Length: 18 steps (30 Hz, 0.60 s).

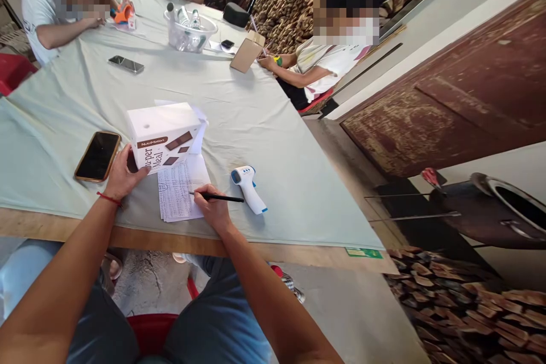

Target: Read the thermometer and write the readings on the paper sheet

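Note:
My right hand (213, 209) grips a black pen (222, 198), its tip resting over a sheet of paper (177, 193) covered in handwriting. My left hand (124, 175) is wrapped round the lower left corner of a white box (164, 125) printed with brown lettering and brown bar shapes. The box stands on the table and covers the far part of the papers. Right of the pen lies a white and blue infrared thermometer (249, 187). A phone with a dark screen (98, 155) lies just left of my left hand.
A cloth-covered table (298, 199) stretches away from me. Farther back are a second phone (126, 63), a clear plastic basket of bottles (191, 33) and a cardboard box (247, 52). Several people sit around the table. Stacked firewood (473, 301) lies on the right.

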Each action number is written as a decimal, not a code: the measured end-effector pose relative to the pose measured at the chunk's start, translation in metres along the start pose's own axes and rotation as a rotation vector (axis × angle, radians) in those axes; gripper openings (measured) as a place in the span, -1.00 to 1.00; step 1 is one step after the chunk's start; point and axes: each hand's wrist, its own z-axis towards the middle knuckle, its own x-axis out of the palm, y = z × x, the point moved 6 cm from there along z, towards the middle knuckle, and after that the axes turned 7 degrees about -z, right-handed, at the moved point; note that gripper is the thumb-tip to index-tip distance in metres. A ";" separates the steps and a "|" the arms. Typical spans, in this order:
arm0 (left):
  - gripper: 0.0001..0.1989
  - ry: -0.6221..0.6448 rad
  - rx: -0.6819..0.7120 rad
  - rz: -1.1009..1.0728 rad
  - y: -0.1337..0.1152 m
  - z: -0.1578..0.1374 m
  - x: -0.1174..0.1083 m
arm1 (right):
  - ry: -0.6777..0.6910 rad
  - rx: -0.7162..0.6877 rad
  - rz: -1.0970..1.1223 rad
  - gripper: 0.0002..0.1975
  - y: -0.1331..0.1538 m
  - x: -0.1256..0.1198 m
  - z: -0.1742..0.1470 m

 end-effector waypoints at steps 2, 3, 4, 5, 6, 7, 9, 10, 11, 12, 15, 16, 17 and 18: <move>-0.29 0.003 -0.002 -0.006 0.000 0.000 0.000 | 0.000 -0.004 0.000 -0.85 0.001 0.000 0.000; -0.29 0.004 -0.002 -0.008 -0.001 0.000 0.000 | 0.002 -0.006 -0.001 -0.85 0.001 0.000 0.000; -0.29 0.003 -0.001 -0.010 -0.001 0.000 0.000 | 0.005 -0.007 -0.005 -0.85 0.001 0.000 0.000; -0.29 0.001 0.000 -0.011 -0.001 0.000 0.000 | 0.008 -0.008 -0.009 -0.86 0.001 0.000 0.000; -0.29 -0.001 0.001 -0.012 -0.001 0.000 0.000 | 0.010 -0.007 -0.012 -0.86 0.001 0.000 0.000; -0.29 -0.001 0.000 -0.013 -0.001 0.000 0.000 | 0.011 -0.007 -0.014 -0.87 0.001 0.000 0.000; -0.29 0.003 -0.006 -0.013 0.000 0.000 0.000 | 0.008 -0.010 -0.010 -0.87 0.001 -0.001 0.000; -0.29 0.005 -0.010 -0.011 0.000 0.000 0.000 | 0.008 -0.012 -0.008 -0.86 0.001 -0.001 0.000; -0.30 0.005 -0.012 -0.010 0.000 0.000 0.000 | 0.007 -0.013 -0.008 -0.86 0.001 -0.001 0.000; -0.30 0.004 -0.013 -0.009 0.000 0.000 0.000 | 0.007 -0.013 -0.011 -0.86 0.001 -0.001 0.000; -0.30 -0.001 -0.012 -0.011 0.000 0.000 0.000 | 0.001 -0.007 -0.030 -0.86 -0.001 -0.002 0.000; -0.31 -0.001 -0.011 -0.012 0.000 0.000 0.000 | 0.000 -0.005 -0.032 -0.86 -0.002 -0.002 0.000; -0.31 -0.001 -0.010 -0.012 -0.001 0.001 0.000 | 0.003 -0.004 -0.030 -0.87 -0.002 -0.002 0.000; -0.31 -0.002 -0.008 -0.011 -0.001 0.001 0.000 | 0.007 -0.003 -0.026 -0.87 -0.002 -0.002 0.000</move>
